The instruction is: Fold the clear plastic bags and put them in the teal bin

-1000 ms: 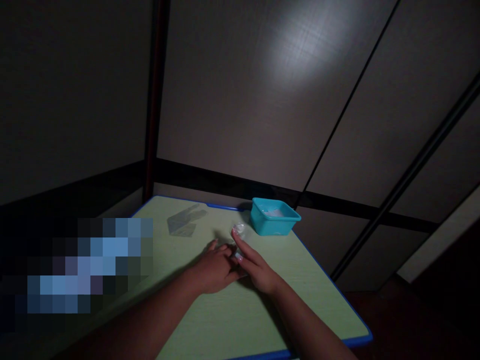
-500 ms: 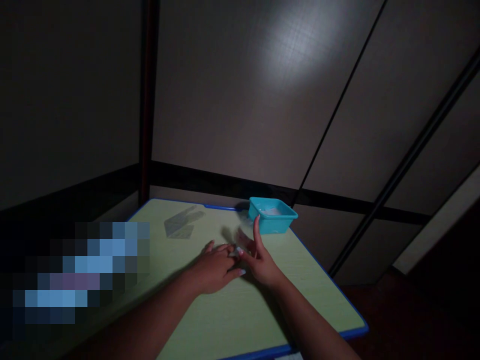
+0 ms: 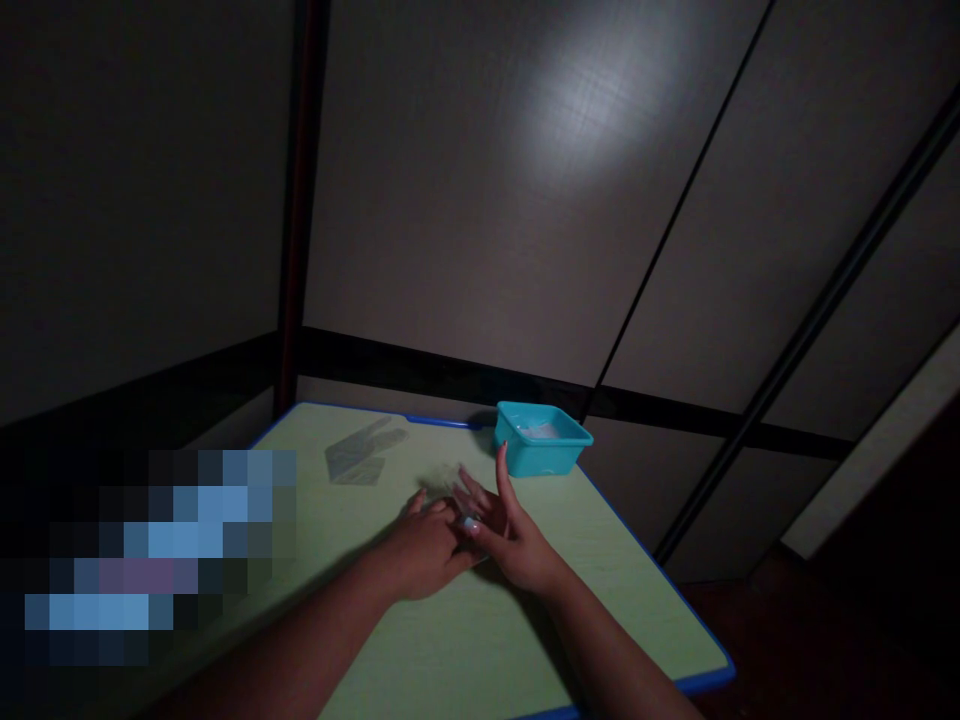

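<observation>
My left hand is palm down over the green table, its thumb and little finger apart from the other fingers. Close on its right, my right hand has its thumb bent over thin clear plastic and its index finger raised. The plastic lies against the fingertips of my left hand, and its outline is hard to make out. A flat grey see-through plastic piece rests on the table, beyond my left hand.
A teal basket with pale, filmy contents stands at the table's back right corner. Blue edging runs round the table. Behind it rise dark panels. A pixelated patch covers the left side.
My right hand has shifted slightly left and down, with its thumb nearer the fingers of my left hand. My left hand has moved slightly left. More of the clear plastic shows above the fingers.
</observation>
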{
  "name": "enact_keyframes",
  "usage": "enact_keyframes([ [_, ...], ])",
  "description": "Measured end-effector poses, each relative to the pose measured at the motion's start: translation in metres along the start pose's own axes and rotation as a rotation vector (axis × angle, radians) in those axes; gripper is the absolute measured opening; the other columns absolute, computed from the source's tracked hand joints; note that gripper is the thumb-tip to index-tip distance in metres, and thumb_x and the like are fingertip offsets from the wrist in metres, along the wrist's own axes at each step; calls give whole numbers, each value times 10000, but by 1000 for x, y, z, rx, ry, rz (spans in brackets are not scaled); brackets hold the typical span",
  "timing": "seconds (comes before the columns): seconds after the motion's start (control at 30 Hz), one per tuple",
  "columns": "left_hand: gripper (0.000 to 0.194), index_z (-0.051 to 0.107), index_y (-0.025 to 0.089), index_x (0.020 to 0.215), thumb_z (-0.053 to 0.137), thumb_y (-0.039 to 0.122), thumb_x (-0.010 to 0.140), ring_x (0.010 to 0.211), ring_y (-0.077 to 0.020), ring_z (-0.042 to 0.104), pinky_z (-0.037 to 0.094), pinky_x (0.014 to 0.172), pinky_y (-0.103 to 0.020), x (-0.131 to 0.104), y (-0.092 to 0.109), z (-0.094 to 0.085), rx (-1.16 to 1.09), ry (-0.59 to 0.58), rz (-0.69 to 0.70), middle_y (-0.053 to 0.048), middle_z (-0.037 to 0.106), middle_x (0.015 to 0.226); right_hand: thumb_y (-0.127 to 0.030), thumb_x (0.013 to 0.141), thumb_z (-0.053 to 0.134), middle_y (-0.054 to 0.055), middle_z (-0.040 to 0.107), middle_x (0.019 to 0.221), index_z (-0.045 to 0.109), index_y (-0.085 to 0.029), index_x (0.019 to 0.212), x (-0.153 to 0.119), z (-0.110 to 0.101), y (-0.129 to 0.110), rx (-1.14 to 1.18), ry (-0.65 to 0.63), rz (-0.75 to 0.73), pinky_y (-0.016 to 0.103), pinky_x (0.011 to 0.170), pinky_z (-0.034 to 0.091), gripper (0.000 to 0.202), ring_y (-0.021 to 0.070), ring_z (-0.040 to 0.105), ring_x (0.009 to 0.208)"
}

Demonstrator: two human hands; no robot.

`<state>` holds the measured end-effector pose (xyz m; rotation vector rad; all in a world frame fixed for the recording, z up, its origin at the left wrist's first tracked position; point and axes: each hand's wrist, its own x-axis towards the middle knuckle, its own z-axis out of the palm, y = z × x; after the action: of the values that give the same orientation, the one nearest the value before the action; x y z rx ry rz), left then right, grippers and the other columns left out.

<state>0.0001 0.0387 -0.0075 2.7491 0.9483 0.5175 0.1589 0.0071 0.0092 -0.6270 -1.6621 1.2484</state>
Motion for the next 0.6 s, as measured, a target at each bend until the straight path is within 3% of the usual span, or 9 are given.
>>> enact_keyframes([
  [0.2,414,490,332,1225,359,499,870,1233,-278,375,187,1020,-543,0,-2,2,14,11,36,-37,489,1314,-367,805,604,86,376,1391,-170,-353,1366,-1,-4,-6,112,59,18,455,1055,203,956,170,377,1253],
  [0.33,378,557,315,1156,346,470,883,1175,-275,448,281,996,-481,0,-4,5,31,52,69,-38,530,1270,-455,803,565,124,556,1229,115,-260,1416,-2,-7,-6,210,1,112,492,1014,269,785,222,531,1115],
  [0.4,386,543,309,1171,351,473,880,1163,-279,464,307,985,-469,0,-6,8,51,88,75,-43,524,1276,-469,807,543,134,577,1197,288,-215,1375,0,-12,-4,222,54,79,482,1016,274,672,230,542,1100],
  [0.53,414,508,313,1209,365,501,870,1170,-284,463,288,1001,-492,0,-10,13,93,123,83,-46,514,1288,-404,831,515,107,601,1159,518,-212,1196,3,-27,0,-48,349,-62,473,1003,306,412,226,545,1086],
  [0.6,415,515,309,1201,363,507,870,1164,-278,471,277,1011,-490,1,-12,15,94,135,80,-47,525,1276,-352,815,533,82,601,1153,574,-229,1123,2,-34,4,-331,394,-71,474,1002,311,333,225,525,1100],
])
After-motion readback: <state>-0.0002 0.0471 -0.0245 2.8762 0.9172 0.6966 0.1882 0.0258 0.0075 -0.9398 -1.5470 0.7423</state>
